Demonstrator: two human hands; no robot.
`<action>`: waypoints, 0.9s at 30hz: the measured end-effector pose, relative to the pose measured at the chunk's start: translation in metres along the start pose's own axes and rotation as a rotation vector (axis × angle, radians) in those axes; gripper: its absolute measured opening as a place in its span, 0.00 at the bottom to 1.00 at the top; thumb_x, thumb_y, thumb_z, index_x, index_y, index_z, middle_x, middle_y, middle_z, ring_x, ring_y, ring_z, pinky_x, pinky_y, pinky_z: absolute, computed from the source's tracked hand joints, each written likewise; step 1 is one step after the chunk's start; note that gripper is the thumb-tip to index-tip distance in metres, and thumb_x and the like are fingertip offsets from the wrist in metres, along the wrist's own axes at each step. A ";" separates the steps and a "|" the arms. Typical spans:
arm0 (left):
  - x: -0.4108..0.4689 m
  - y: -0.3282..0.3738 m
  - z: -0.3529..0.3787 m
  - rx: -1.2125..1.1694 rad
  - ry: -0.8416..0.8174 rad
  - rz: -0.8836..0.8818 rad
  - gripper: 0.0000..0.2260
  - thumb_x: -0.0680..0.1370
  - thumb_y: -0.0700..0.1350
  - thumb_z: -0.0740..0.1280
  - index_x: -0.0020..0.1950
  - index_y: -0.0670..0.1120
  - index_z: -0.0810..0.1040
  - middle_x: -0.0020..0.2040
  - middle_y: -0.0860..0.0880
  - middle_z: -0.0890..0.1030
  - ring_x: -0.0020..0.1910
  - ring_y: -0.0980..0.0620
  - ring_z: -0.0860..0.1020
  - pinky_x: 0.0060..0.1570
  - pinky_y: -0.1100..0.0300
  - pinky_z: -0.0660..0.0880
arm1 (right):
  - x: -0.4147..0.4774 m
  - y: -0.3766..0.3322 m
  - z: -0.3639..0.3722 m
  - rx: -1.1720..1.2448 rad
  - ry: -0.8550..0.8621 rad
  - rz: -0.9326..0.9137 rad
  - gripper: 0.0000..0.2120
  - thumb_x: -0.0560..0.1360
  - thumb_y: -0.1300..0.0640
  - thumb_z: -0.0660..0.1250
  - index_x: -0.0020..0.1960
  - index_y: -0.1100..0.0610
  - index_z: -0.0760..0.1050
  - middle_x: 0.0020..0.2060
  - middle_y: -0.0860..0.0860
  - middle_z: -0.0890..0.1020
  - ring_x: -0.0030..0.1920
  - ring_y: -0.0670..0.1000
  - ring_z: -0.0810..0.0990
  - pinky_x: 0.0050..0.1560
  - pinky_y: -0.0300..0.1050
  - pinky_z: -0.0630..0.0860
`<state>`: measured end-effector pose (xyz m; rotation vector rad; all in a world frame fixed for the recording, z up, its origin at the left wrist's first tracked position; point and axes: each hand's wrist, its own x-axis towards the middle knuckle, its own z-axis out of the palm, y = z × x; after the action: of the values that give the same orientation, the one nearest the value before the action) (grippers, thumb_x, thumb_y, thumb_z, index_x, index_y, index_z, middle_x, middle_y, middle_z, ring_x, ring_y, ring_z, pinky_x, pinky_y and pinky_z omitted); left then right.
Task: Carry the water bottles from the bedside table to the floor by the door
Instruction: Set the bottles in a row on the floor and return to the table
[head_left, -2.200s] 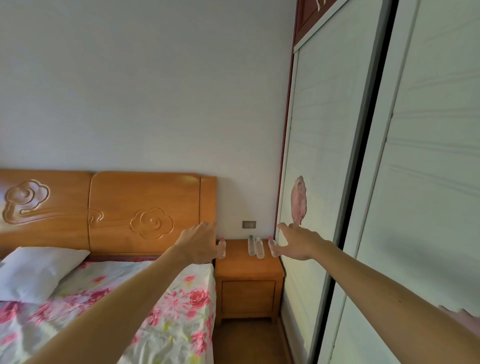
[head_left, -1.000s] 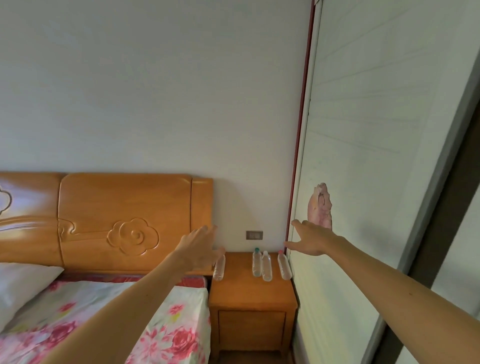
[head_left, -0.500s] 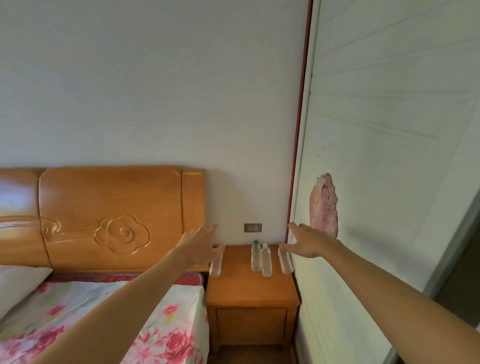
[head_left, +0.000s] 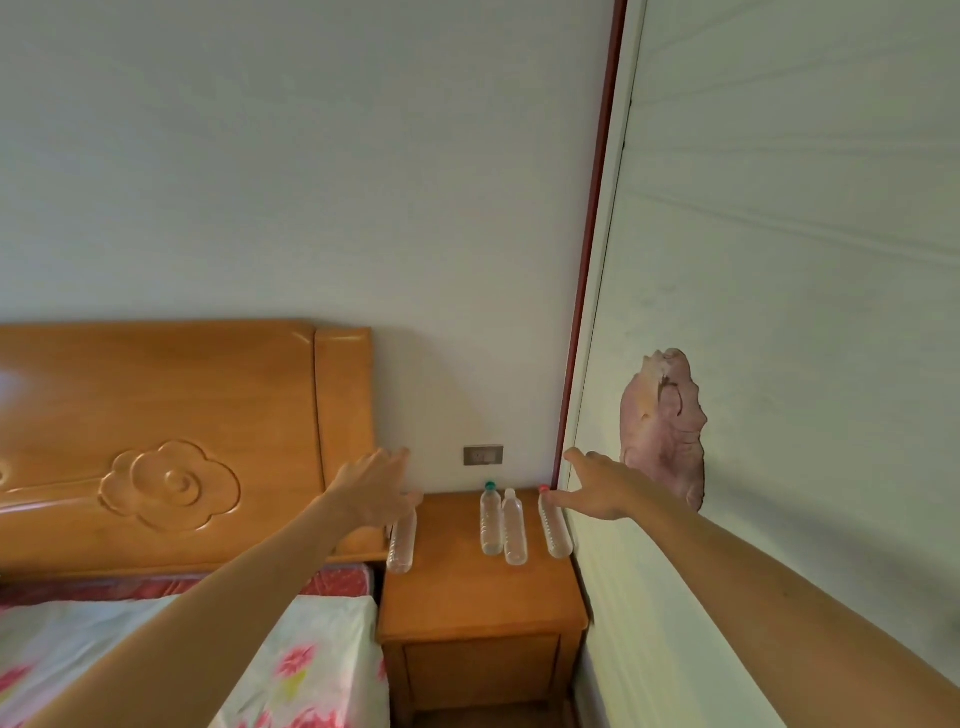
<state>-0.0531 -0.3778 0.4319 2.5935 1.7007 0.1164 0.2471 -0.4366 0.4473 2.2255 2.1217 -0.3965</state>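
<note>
Both hands sit closer to the bottles than 0.5 s ago; bottles unmoved. White sliding wardrobe door (head_left: 779, 312) fills 3 o'clock of view; carved orange wooden headboard (head_left: 182, 415) at 9 o'clock. Orange wooden bedside table (head_left: 467, 597) at 6 o'clock, between them. Left hand (head_left: 371, 491): fingers straight, holding nothing, covering the top of the clear plastic bottle (head_left: 402, 548) at the tabletop's 10 o'clock; contact cannot be told. Right hand (head_left: 597, 488): spread, holding nothing, thumb just beside the red-capped clear bottle (head_left: 555, 532) at 2 o'clock. Green-capped clear bottle (head_left: 491, 522) and white-capped clear bottle (head_left: 514, 532) upright, side by side, 12 o'clock
</note>
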 end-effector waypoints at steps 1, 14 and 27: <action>0.010 -0.004 0.003 -0.003 -0.005 0.004 0.19 0.78 0.57 0.61 0.63 0.47 0.68 0.52 0.50 0.74 0.45 0.53 0.75 0.43 0.59 0.74 | 0.010 0.000 0.001 0.002 -0.003 0.005 0.37 0.76 0.34 0.60 0.76 0.53 0.54 0.71 0.55 0.68 0.65 0.57 0.73 0.59 0.49 0.73; 0.133 -0.060 0.070 -0.037 -0.120 0.033 0.20 0.78 0.60 0.59 0.62 0.47 0.68 0.55 0.47 0.75 0.48 0.49 0.76 0.48 0.53 0.76 | 0.141 -0.006 0.039 -0.026 -0.066 0.028 0.28 0.77 0.34 0.56 0.68 0.53 0.64 0.55 0.51 0.77 0.50 0.51 0.79 0.47 0.45 0.75; 0.165 -0.080 0.147 -0.052 -0.237 -0.042 0.21 0.78 0.58 0.59 0.63 0.46 0.70 0.56 0.47 0.77 0.51 0.47 0.78 0.50 0.53 0.75 | 0.215 -0.001 0.099 -0.065 -0.174 0.025 0.36 0.76 0.36 0.60 0.77 0.52 0.53 0.76 0.53 0.62 0.68 0.57 0.72 0.61 0.51 0.74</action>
<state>-0.0484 -0.1937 0.2861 2.4198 1.6443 -0.1402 0.2375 -0.2472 0.3064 2.0965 1.9885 -0.4929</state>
